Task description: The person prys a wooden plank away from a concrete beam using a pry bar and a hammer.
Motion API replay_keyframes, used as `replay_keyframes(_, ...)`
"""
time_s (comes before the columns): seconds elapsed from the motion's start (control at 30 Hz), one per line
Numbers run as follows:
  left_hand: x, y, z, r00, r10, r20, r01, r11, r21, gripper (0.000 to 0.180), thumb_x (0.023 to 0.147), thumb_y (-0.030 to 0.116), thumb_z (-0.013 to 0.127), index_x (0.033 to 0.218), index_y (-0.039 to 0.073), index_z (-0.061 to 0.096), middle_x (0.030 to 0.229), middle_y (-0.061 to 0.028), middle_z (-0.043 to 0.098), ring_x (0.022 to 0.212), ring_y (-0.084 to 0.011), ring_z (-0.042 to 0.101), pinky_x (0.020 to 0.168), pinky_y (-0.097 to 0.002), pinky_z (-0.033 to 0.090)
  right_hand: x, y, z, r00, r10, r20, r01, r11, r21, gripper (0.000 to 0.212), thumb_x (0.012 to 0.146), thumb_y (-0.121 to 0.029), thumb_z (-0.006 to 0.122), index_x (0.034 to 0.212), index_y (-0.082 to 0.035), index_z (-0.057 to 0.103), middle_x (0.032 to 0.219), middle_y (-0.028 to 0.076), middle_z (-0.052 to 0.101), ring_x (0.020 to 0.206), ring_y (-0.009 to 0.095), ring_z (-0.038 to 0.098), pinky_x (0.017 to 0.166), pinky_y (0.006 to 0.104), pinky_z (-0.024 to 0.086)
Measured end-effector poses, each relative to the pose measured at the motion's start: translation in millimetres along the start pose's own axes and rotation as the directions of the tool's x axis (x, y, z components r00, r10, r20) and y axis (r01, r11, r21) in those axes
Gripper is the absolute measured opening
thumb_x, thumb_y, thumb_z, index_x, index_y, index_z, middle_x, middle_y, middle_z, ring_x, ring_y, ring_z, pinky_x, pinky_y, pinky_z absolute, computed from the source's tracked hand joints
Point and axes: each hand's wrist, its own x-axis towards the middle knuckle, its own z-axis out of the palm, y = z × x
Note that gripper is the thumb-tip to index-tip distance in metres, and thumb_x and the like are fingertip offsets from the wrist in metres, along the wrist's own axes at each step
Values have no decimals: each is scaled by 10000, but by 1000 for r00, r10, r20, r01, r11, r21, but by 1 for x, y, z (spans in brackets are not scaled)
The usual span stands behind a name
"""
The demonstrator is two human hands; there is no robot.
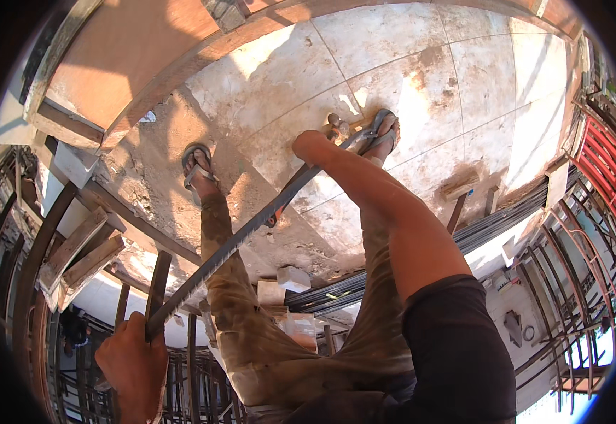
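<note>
My left hand, at the lower left, is closed around the near end of a long, narrow dark strip. One of the strip's edges looks ragged. It slants up to the right, passes beneath my right forearm and reaches my right foot. My right hand is closed on a hammer, close to its metal head. A dark handle runs down-left from that hand and shows orange near its lower end. The fingers of the right hand are partly hidden from above.
Pale floor tiles and dusty ground lie around my sandalled feet. A wooden panel stands at upper left. Wooden offcuts are at left, dark rods at right, red metal bars at far right. A block sits between my legs.
</note>
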Motion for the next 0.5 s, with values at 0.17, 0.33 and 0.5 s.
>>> replay_keyframes(0.17,-2,13,-12,997,50,-53,-47,997,60,282,786,249,792,751,101,554,670,-106,632,600,-375,645,548,-486,466,17,10,20,999,38,-32,-35,995,94,222,698,-125,829,918,-95,812,957,135,773,939,343,747,757,453,598)
replay_keyframes(0.33,3,20,-5,999,-1,-38,3,998,59,289,778,242,785,727,87,547,631,-119,619,581,-374,635,526,-484,452,32,6,29,992,54,-115,-27,975,220,183,702,-116,797,880,-74,800,940,153,766,931,363,740,756,473,588)
replay_keyframes(0.5,19,5,22,994,55,-93,-48,996,68,273,775,216,780,728,75,551,660,-128,631,605,-373,645,548,-475,461,22,20,25,956,221,-192,-148,932,332,199,772,-108,742,963,-57,768,984,150,763,974,376,725,811,476,577)
